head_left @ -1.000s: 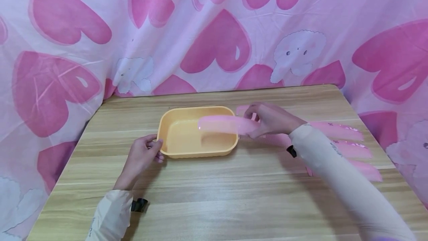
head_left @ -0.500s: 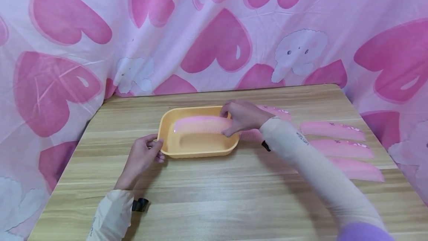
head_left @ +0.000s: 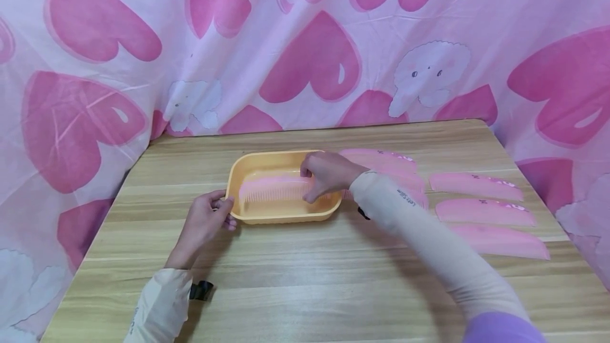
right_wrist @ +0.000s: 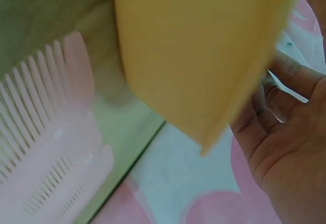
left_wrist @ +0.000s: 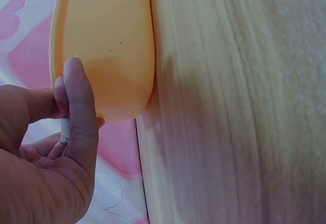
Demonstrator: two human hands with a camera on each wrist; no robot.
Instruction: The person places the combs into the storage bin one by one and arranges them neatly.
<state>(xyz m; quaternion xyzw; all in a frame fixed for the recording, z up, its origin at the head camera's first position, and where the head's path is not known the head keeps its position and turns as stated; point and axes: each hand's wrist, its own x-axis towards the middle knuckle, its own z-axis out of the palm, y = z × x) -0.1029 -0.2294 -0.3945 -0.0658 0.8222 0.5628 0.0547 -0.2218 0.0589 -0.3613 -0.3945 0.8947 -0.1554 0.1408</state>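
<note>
A shallow yellow plastic box (head_left: 286, 219) stands on the table, left of centre in the head view. My left hand (head_left: 202, 221) pinches its left end, thumb on the wall and fingers behind, as the left wrist view also shows. Inside the box is a pink comb (head_left: 267, 188), teeth toward me. My right hand (head_left: 331, 173) reaches over the box's right end and holds the comb by its right part, fingers curled; the grip itself is partly hidden. In the right wrist view the box wall (right_wrist: 188, 46) hides the fingertips.
Right of the box, several overlapping pink combs (head_left: 381, 159) lie partly under the right forearm. Farther right, more pink combs (head_left: 486, 213) lie in a column. Behind the wooden table (head_left: 295, 279) hangs a pink heart-patterned cloth (head_left: 310, 62).
My right hand has carried the pink comb leftward and down into the box. My left hand has stayed at the box's left end.
</note>
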